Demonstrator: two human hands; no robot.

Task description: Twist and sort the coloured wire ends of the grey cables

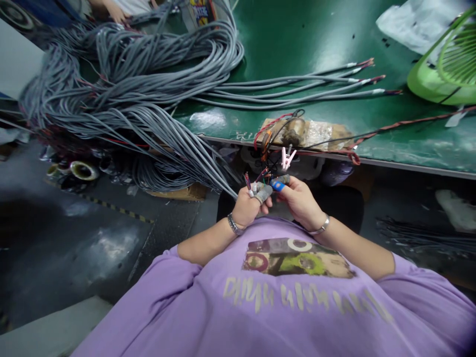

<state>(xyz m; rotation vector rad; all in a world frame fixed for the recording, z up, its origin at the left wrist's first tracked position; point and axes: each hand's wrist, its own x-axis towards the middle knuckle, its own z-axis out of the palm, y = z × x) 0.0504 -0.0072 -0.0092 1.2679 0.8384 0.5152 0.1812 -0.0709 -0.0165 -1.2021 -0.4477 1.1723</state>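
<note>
My left hand [250, 204] is closed around the ends of several grey cables [219, 173], whose stripped tips show thin coloured wires [247, 179] above the fist. Close beside it on the right, my right hand [299, 199] pinches at the thin wires between the two hands. Grey finger covers sit on fingers of both hands, and a blue band [277, 185] wraps a right-hand finger. Just beyond the fingertips, a pink clip [287, 158] hangs at the bench edge below a small motor [295, 131] fixed to a taped board.
A large heap of grey cables [148, 79] covers the left of the green bench [297, 29]. Several cable ends [357, 79] point right. A green fan [446, 64] and a plastic bag [409, 25] lie right. Another person's hand [117, 12] is at the far left.
</note>
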